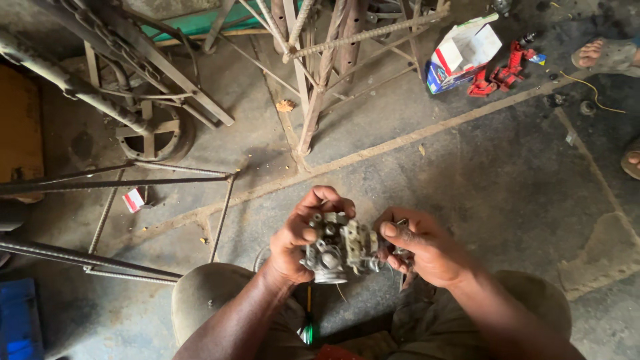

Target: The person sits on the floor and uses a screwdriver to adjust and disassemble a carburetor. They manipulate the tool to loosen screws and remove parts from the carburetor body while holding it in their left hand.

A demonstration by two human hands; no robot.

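Holding the grimy carburettor (340, 248) above my knees, left hand (300, 237) closed round its body, right hand (427, 250) pinching its side fitting, I judge inspection underway; next needs careful turning.

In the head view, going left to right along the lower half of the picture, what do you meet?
Blue plastic crate at the left edge → small red and white carton on the concrete floor → left hand → grimy grey metal carburettor body → right hand.
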